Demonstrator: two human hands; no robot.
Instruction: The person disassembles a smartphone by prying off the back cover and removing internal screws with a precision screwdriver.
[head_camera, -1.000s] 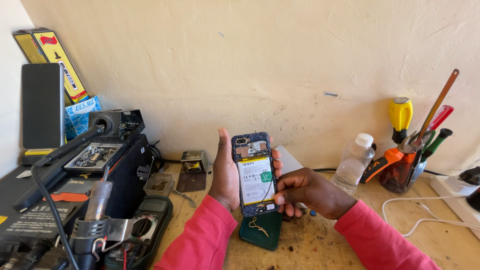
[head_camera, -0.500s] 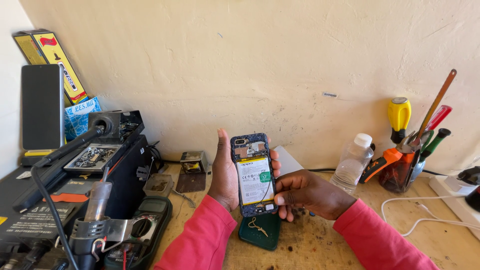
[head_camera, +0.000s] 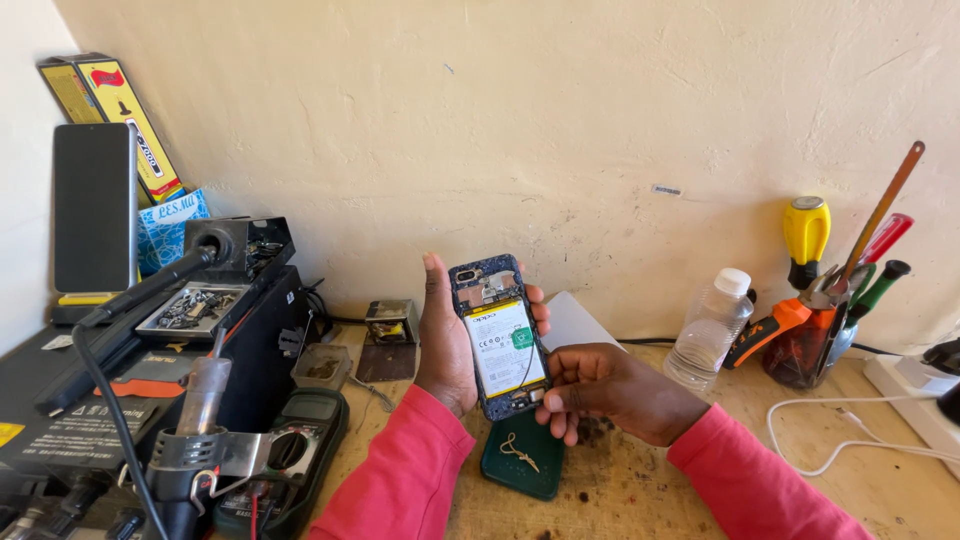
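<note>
1. At the middle of the frame, the left hand (head_camera: 445, 340) grips an opened smartphone (head_camera: 498, 338) upright, back cover off, battery and board showing.
2. The right hand (head_camera: 610, 392) has its fingers curled, thumb pressed on the phone's lower right corner.
3. Below the phone, a dark green phone cover (head_camera: 522, 456) lies on the wooden bench (head_camera: 640, 500).
4. A clear plastic bottle (head_camera: 709, 328) stands right of the hands; a multimeter (head_camera: 290, 450) lies at lower left.

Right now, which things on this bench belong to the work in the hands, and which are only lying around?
In hand:
- opened phone, back off, held upright by the left hand
- right hand, fingertips at the phone's lower edge
- green back cover, flat on the bench below the phone

Lying about:
- water bottle
- tool cup
- multimeter
- white cable
</note>
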